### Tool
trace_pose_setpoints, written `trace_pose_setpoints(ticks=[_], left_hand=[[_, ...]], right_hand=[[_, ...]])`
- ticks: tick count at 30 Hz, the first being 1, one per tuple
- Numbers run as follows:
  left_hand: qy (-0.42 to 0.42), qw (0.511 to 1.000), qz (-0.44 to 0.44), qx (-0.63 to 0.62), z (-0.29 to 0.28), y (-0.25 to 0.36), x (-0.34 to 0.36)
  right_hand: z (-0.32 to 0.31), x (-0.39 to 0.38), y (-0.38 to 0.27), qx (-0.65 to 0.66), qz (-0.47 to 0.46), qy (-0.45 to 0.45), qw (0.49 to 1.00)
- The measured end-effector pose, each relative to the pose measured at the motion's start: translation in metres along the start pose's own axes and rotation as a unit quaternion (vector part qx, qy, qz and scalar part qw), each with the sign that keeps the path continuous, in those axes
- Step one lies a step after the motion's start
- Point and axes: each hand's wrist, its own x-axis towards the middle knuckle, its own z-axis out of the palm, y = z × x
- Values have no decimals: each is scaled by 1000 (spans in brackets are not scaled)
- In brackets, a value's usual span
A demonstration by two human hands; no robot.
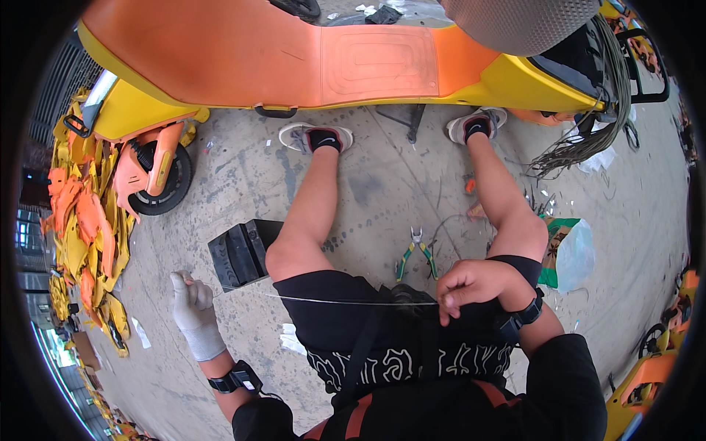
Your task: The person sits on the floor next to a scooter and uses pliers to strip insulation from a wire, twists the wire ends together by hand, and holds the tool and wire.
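One thin pale wire runs taut across the person's lap, stretched between two hands. The left hand, in a white knit glove, is closed in a fist around one end, out beside the left knee. The bare right hand pinches the other end between thumb and fingers above the right thigh. On the concrete floor between the legs lies one pair of green-handled pliers. One black box sits by the left knee, and one orange-and-yellow scooter body lies beyond both shoes.
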Motion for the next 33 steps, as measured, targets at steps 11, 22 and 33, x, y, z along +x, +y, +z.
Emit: trace_pose_setpoints(ticks=[11,22,33], left_hand=[[56,997,-56,6,3,-18,5],[118,992,-23,48,-31,-17,10],[27,974,1,227,-4,-14,-12]], right_hand=[[1,-16,-12,3,27,-30,999],[0,-25,-13,-68,-111,24,991],[3,-23,-25,109,-218,167,955]])
